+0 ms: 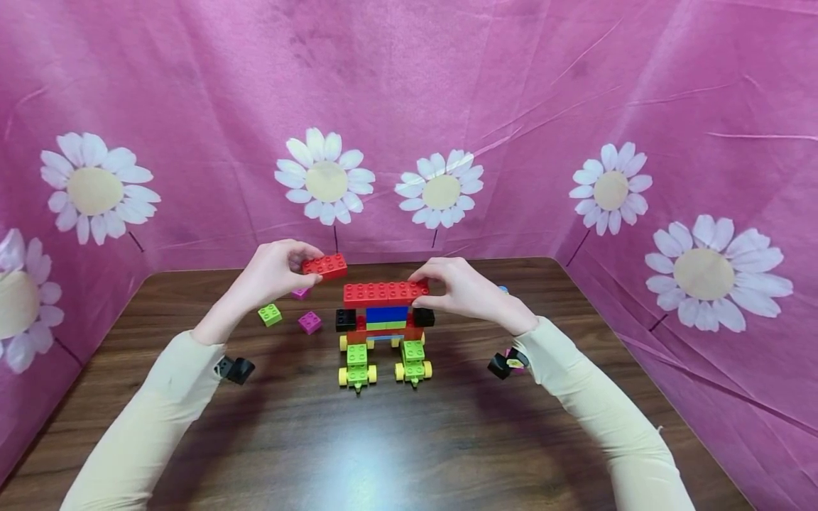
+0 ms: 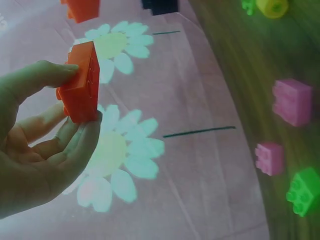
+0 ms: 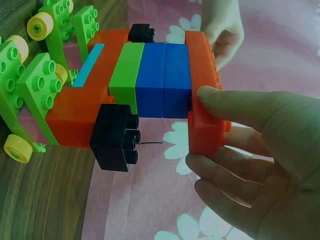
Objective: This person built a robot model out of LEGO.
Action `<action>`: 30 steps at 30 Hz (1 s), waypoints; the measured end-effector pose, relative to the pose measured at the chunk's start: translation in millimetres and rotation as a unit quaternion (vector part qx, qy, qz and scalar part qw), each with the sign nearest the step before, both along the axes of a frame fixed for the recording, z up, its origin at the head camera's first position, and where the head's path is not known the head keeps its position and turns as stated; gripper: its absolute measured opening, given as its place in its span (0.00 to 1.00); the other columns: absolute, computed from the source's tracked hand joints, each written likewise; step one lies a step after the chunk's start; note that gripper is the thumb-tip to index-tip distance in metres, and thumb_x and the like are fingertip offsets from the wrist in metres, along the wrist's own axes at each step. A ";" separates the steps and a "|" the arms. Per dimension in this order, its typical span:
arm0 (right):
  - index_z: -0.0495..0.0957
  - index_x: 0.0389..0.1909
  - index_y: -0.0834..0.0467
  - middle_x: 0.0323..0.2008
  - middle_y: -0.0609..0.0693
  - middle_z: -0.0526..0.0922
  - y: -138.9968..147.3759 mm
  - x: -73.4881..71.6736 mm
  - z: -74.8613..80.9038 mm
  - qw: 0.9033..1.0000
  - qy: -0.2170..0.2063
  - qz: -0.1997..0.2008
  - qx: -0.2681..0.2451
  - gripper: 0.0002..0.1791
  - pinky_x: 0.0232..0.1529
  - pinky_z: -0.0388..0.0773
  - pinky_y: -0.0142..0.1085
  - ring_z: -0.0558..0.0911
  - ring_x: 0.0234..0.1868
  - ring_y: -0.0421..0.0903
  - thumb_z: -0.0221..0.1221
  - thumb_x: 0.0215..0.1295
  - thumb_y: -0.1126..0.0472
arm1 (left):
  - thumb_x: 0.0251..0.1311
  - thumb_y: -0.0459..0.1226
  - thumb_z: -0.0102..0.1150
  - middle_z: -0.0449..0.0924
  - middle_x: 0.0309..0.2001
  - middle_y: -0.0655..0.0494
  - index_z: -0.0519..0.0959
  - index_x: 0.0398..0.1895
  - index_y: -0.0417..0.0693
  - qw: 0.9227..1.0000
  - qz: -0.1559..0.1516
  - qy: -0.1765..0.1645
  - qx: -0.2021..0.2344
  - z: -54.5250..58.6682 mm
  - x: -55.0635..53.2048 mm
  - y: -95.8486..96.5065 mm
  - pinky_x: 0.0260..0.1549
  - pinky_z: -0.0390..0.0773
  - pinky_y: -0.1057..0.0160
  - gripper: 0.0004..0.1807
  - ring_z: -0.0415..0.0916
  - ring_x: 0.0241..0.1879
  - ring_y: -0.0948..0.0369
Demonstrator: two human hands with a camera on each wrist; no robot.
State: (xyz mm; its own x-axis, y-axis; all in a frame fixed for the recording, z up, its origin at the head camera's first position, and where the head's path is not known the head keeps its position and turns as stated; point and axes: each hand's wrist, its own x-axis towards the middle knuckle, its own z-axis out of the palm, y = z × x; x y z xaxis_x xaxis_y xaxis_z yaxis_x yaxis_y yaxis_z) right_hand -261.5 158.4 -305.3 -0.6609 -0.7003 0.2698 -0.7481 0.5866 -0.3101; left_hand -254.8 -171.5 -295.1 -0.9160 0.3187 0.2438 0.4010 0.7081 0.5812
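Observation:
My left hand (image 1: 271, 273) pinches a loose red brick (image 1: 327, 266) by its left end, thumb on one side and fingertips on the other. The brick is held up to the left of a wheeled brick build, close to its top. That build has a red top row (image 1: 377, 292), blue bricks (image 1: 386, 314) below it, black bricks (image 1: 346, 320) at both sides and light green wheeled bases (image 1: 357, 355) with yellow wheels. My right hand (image 1: 456, 287) grips the right end of the red top row. In the right wrist view its thumb presses one face of a red brick (image 3: 205, 131).
Left of the build lie a green brick (image 1: 270, 314) and a pink brick (image 1: 309, 322), with another pink brick (image 1: 300, 292) farther back. A flowered pink cloth (image 1: 383, 85) hangs around the wooden table (image 1: 287, 440) at the back and sides.

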 end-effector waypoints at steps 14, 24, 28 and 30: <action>0.84 0.49 0.57 0.44 0.50 0.87 0.0 -0.1 -0.6 1.000 0.000 0.007 -0.005 0.19 0.48 0.82 0.44 0.83 0.43 0.43 0.70 0.58 0.53 | 0.56 0.35 0.69 0.84 0.51 0.42 0.82 0.53 0.40 0.998 -0.054 -0.007 -0.004 20.6 -2.1 37.0 0.55 0.80 0.47 0.20 0.82 0.50 0.46; 0.84 0.48 0.57 0.43 0.50 0.87 -0.5 -1.1 -0.2 1.000 -0.003 0.000 -0.006 0.19 0.48 0.82 0.42 0.83 0.42 0.43 0.71 0.58 0.54 | 0.56 0.36 0.69 0.84 0.52 0.44 0.81 0.53 0.40 0.995 -0.094 -0.011 0.009 16.6 1.4 54.5 0.53 0.82 0.48 0.21 0.81 0.51 0.50; 0.84 0.48 0.57 0.43 0.49 0.87 -0.6 -0.8 -0.3 1.000 -0.004 0.000 -0.006 0.19 0.48 0.82 0.40 0.83 0.42 0.42 0.71 0.58 0.54 | 0.55 0.36 0.70 0.85 0.51 0.44 0.82 0.53 0.40 0.994 -0.111 -0.011 0.014 14.0 3.2 58.1 0.53 0.82 0.49 0.21 0.82 0.50 0.50; 0.84 0.48 0.57 0.43 0.50 0.87 -0.6 -0.1 0.2 1.000 -0.004 0.001 -0.006 0.20 0.48 0.82 0.41 0.83 0.42 0.42 0.71 0.58 0.54 | 0.55 0.35 0.70 0.85 0.50 0.45 0.82 0.52 0.40 0.993 -0.120 -0.008 0.018 12.6 4.2 59.6 0.52 0.83 0.49 0.20 0.82 0.50 0.51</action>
State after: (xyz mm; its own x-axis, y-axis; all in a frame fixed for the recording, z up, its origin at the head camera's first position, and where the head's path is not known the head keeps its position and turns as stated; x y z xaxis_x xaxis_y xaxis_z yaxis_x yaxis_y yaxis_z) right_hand -261.6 157.8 -305.2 -0.6621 -0.6976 0.2737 -0.7465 0.5819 -0.3226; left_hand -250.6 -111.9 -282.4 -0.8192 0.5189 0.2441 0.5453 0.5731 0.6117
